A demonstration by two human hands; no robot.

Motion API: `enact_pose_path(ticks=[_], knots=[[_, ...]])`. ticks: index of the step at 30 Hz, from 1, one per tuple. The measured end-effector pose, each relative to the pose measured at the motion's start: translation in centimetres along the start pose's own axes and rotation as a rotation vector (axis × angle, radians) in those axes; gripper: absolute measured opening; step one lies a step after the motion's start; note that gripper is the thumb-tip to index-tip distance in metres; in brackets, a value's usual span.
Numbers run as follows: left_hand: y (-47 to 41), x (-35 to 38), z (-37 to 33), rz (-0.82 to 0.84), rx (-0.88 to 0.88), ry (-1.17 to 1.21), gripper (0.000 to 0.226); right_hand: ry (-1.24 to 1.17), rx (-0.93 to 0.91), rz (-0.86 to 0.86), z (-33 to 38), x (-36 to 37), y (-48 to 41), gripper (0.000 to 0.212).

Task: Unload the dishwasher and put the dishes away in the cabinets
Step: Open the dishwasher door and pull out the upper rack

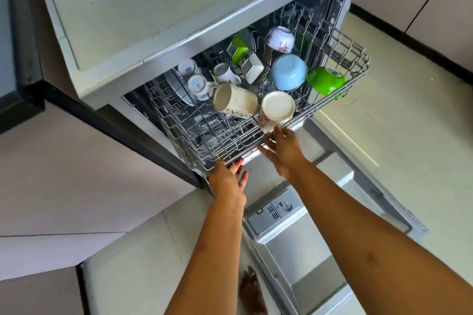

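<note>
— Hands first: where are they?

— Both reach out over the open dishwasher door [294, 250] to the front edge of the pulled-out upper rack [245, 154]. The left hand [227, 179] is near the rack's front left corner, with its fingers stretched up and loosely spread against the underside of the front rail. The right hand [282, 148] is further along the same edge, towards the middle.

— Is the right one gripping anything?

— Its thumb lies along the rail and one fingertip touches the lower side of a flower-patterned cup [276, 110]. The other fingers are hidden, so I cannot tell whether it grips the rail or not.

— And the dishes?

— All are in the rack, beyond the hands. The patterned cup sits upside down at the front edge, right above the right hand. Just beside it on the left, a cream speckled mug [235, 101] lies on its side with its mouth facing left. A blue bowl [289, 71] is upturned behind the cup, and a green bowl [325, 80] rests next to it towards the front right corner. A white flowered bowl [280, 38] is tilted near the back edge. Two small white cups [197, 84] stand towards the back left, well apart from the left hand. Between them and the blue bowl are a white mug [225, 73] and a green-and-white container [238, 50].
</note>
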State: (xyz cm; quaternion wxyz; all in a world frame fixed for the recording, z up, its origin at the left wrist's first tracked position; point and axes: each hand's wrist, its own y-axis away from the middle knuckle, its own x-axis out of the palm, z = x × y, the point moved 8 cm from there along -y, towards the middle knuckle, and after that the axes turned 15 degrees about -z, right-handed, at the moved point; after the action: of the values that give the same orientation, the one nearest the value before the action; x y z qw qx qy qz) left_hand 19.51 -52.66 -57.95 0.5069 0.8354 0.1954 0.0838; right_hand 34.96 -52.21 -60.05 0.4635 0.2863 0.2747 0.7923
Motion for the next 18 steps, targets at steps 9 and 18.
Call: enact_pose_path(ticks=[9, 18], knots=[[3.6, -2.2, 4.0, 0.013, -0.009, 0.005, 0.035, 0.027, -0.011, -0.026, -1.0, -4.8, 1.7, 0.035], [4.5, -2.0, 5.9, 0.073, 0.003, 0.0, 0.045, 0.082, 0.014, -0.024, -0.5, -6.7, 2.0, 0.034]])
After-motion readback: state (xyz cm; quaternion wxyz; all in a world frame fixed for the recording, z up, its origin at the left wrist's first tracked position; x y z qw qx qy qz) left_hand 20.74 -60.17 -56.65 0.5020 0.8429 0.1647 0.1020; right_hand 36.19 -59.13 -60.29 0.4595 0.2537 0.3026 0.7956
